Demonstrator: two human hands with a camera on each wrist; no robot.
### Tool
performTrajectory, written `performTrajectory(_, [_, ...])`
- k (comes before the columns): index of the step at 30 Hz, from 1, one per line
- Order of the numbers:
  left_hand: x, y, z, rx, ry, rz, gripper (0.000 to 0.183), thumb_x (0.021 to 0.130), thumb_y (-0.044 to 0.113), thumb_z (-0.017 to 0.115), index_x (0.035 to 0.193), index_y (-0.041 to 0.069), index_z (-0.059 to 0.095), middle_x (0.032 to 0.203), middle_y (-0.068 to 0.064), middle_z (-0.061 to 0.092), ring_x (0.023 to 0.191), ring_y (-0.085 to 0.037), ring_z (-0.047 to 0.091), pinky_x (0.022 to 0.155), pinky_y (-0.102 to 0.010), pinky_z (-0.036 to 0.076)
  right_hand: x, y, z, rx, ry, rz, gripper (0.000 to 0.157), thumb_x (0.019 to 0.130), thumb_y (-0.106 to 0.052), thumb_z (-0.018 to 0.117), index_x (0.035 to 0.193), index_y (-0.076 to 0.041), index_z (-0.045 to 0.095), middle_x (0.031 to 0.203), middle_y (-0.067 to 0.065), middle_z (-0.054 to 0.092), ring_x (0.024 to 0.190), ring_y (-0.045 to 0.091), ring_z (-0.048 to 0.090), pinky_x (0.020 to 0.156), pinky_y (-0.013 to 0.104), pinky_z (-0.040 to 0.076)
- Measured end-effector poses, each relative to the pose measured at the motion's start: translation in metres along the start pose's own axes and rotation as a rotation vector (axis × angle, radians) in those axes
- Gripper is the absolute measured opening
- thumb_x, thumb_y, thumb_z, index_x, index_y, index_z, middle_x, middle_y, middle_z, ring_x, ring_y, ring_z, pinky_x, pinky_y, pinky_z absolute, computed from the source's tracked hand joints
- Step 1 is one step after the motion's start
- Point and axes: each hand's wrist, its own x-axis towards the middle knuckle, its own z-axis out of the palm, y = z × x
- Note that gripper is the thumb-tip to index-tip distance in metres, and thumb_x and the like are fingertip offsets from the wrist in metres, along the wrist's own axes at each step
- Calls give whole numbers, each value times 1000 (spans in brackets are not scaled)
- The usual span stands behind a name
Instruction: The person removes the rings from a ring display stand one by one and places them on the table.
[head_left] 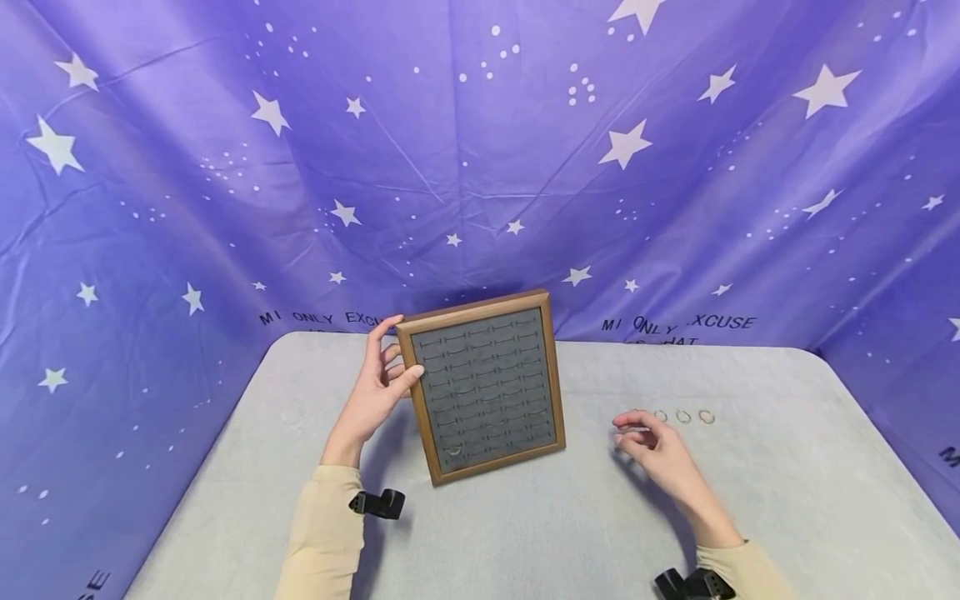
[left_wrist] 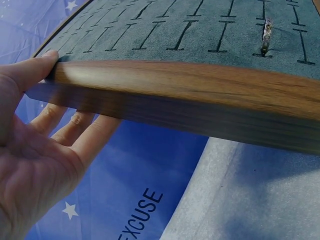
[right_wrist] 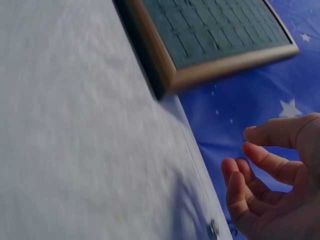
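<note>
My left hand [head_left: 372,396] grips the left side of a wooden-framed ring display tray [head_left: 483,392], thumb over the front of the frame and fingers behind it. Tilted upright on the table, the tray faces me with its grey slotted padding. One ring [left_wrist: 267,36] sits in a slot near the bottom left corner of the padding. To the right of the tray, my right hand [head_left: 660,454] hovers over the table with fingers loosely bent and nothing between thumb and fingertips. Just beyond it lie several rings [head_left: 683,416] in a row, one partly hidden by the fingers.
A pale grey table [head_left: 525,533] spreads beneath both hands. Behind it and at both sides hangs a purple cloth [head_left: 465,167] with white stars and lettering. Each wrist carries a black camera on a strap [head_left: 378,503].
</note>
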Motion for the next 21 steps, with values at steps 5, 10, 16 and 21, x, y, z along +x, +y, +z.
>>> performTrajectory(5, [0,0,0,7,3,6,72,94,-1,59,149,27,22,126,-23,51,99,-30,64,73,-43,57,3,-10,17,25,-41,1,26,86,5,64,112,8,59,99,24,66,82,21,66,65,28,53])
performTrajectory(10, [0,0,1,6,-6,15,72,94,0,60,149,26,21,126,-23,51,99,-30,64,74,-42,57,3,-19,32,62,-98,-22,28,85,8,63,113,9,59,105,28,63,85,28,66,67,32,55])
performTrajectory(16, [0,0,1,-12,-6,16,72,94,-1,59,149,26,22,125,-23,52,99,-29,65,73,-42,57,1,-30,49,100,-167,-90,31,85,5,66,116,8,58,111,28,61,89,36,66,69,36,56])
performTrajectory(21, [0,0,1,-17,-4,16,72,94,-2,58,149,26,22,125,-23,52,99,-29,65,73,-41,57,2,-37,65,116,-264,-155,32,88,2,66,117,8,57,114,26,60,94,37,64,72,32,56])
